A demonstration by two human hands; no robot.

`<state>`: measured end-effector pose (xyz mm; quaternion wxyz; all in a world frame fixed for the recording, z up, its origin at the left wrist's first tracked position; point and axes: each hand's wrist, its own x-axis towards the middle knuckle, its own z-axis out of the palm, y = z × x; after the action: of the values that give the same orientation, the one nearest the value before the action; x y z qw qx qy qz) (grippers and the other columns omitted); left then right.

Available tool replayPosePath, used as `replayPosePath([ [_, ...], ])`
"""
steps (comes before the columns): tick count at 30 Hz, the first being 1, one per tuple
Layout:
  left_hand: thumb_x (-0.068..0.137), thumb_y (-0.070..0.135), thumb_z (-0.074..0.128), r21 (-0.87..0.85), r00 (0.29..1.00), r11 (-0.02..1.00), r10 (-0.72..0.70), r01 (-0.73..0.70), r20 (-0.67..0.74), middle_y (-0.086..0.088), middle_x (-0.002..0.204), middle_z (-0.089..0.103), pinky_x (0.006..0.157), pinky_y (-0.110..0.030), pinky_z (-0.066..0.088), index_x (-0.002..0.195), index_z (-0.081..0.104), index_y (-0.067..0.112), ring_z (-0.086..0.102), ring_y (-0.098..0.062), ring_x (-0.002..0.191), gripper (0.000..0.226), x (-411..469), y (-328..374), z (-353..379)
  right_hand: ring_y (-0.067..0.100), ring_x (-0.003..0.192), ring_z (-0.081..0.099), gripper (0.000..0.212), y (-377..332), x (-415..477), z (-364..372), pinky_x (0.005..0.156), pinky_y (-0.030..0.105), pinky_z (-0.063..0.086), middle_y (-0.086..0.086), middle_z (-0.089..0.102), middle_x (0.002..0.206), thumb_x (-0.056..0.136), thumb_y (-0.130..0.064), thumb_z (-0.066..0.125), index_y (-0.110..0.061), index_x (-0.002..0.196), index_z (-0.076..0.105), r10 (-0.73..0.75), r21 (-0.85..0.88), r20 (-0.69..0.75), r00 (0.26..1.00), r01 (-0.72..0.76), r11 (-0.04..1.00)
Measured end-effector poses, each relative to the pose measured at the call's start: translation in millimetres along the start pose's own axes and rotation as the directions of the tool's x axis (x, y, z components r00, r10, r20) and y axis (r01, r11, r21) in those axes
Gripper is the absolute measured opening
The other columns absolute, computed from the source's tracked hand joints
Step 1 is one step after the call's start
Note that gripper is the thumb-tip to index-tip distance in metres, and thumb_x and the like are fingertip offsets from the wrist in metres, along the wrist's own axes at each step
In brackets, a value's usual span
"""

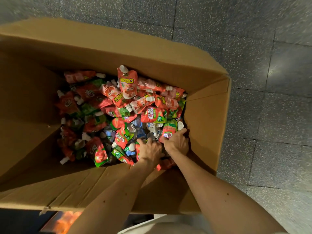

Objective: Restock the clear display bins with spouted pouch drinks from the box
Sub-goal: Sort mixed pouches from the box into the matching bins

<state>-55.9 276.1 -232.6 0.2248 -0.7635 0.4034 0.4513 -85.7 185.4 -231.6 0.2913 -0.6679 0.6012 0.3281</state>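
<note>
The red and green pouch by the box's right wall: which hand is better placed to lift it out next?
Probably the right. The right hand curls its fingers round that pouch, close to the box wall. The left hand lies beside it, fingers buried among other pouches.

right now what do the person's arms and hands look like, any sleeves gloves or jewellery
Both forearms are bare: no sleeves, gloves, watch or bracelets. The left hand and right hand show no rings, though the fingers are partly hidden. A pale garment shows at the bottom edge.
</note>
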Motion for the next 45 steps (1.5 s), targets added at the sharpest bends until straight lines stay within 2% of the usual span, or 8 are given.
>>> replayPosePath([
  [15, 0.093, 0.034, 0.066, -0.213, 0.987, 0.964, 0.149, -0.159, -0.061, -0.005, 0.098, 0.054, 0.073, -0.031, 0.048, 0.144, 0.033, 0.015, 0.058, -0.022, 0.094, 0.064, -34.5, -80.4, -9.3, 0.037, 0.116, 0.059, 0.066, 12.2, 2.7, -12.4, 0.084, 0.04, 0.051, 0.019, 0.057, 0.131, 0.088, -0.014, 0.073, -0.009, 0.14, 0.033, -0.042, 0.134, 0.032, 0.999, 0.038, 0.99],
  [21, 0.083, 0.058, 0.069, -0.309, 0.986, 0.938, 0.167, -0.158, 0.004, -0.012, 0.137, 0.054, 0.104, -0.034, 0.041, 0.151, 0.032, 0.01, 0.05, -0.027, 0.128, 0.092, -52.1, -112.8, -4.2, 0.036, 0.114, 0.06, 0.07, 16.8, -12.1, 1.1, 0.086, 0.041, 0.057, 0.015, 0.056, 0.133, 0.085, 0.007, 0.066, -0.013, 0.143, 0.033, -0.061, 0.117, 0.072, 0.996, 0.053, 0.992],
  [25, 0.077, 0.051, 0.08, -0.255, 0.968, 0.952, 0.207, -0.167, 0.138, -0.01, 0.133, 0.058, 0.094, -0.034, 0.043, 0.145, 0.04, 0.015, 0.054, -0.028, 0.121, 0.087, -65.2, -110.7, 8.7, 0.038, 0.112, 0.062, 0.064, 17.7, -17.6, -1.0, 0.085, 0.045, 0.058, 0.018, 0.056, 0.132, 0.088, 0.001, 0.065, -0.013, 0.143, 0.034, -0.094, 0.107, 0.041, 0.995, 0.089, 0.99],
  [33, 0.078, 0.032, 0.082, -0.295, 0.99, 0.945, 0.129, -0.142, -0.063, -0.009, 0.125, 0.061, 0.088, -0.036, 0.048, 0.139, 0.047, 0.014, 0.057, -0.028, 0.113, 0.072, -80.1, -112.3, 0.4, 0.03, 0.08, 0.072, 0.065, 22.2, -40.7, -18.6, 0.06, 0.044, 0.062, 0.012, 0.054, 0.129, 0.086, 0.004, 0.07, -0.02, 0.137, 0.038, -0.149, 0.148, 0.138, 0.979, 0.129, 0.981],
  [36, 0.07, 0.026, 0.089, -0.685, 0.996, 0.726, -0.001, -0.058, -0.085, -0.006, 0.118, 0.065, 0.088, -0.036, 0.05, 0.128, 0.057, 0.01, 0.061, -0.026, 0.109, 0.069, -106.4, -138.4, -12.3, 0.032, 0.094, 0.069, 0.053, 26.1, -60.6, -39.2, 0.063, 0.039, 0.062, 0.01, 0.051, 0.128, 0.084, 0.004, 0.072, -0.018, 0.122, 0.043, -0.182, 0.307, 0.187, 0.965, 0.118, 0.944],
  [39, 0.066, 0.004, 0.09, -0.967, 0.994, 0.242, -0.05, -0.078, -0.093, -0.001, 0.095, 0.072, 0.077, -0.027, 0.056, 0.108, 0.067, 0.004, 0.066, -0.02, 0.095, 0.047, -135.7, -159.7, -21.1, 0.035, 0.1, 0.067, 0.056, 26.7, -92.3, -62.1, 0.048, 0.028, 0.056, 0.017, 0.05, 0.132, 0.083, 0.007, 0.073, -0.014, 0.125, 0.043, -0.27, 0.502, 0.251, 0.93, 0.114, 0.858],
  [42, 0.072, 0.003, 0.085, -0.984, 0.987, -0.075, -0.035, -0.159, -0.157, 0.002, 0.093, 0.073, 0.074, -0.025, 0.051, 0.109, 0.067, 0.01, 0.066, -0.015, 0.089, 0.042, -172.4, -167.2, -42.3, 0.026, 0.085, 0.071, 0.056, 21.1, -135.4, -87.8, 0.053, 0.03, 0.059, 0.016, 0.059, 0.124, 0.083, 0.003, 0.075, -0.011, 0.129, 0.045, -0.363, 0.596, 0.237, 0.901, 0.16, 0.787],
  [45, 0.073, 0.011, 0.086, -0.937, 0.968, -0.243, -0.042, -0.25, -0.248, 0.003, 0.096, 0.069, 0.078, -0.032, 0.05, 0.113, 0.064, 0.017, 0.064, -0.016, 0.092, 0.046, -205.3, -168.9, -68.2, 0.014, 0.07, 0.069, 0.045, 7.7, -178.1, -116.4, 0.073, 0.038, 0.059, 0.008, 0.064, 0.11, 0.086, -0.004, 0.074, -0.017, 0.119, 0.047, -0.466, 0.627, 0.156, 0.871, 0.278, 0.728],
])
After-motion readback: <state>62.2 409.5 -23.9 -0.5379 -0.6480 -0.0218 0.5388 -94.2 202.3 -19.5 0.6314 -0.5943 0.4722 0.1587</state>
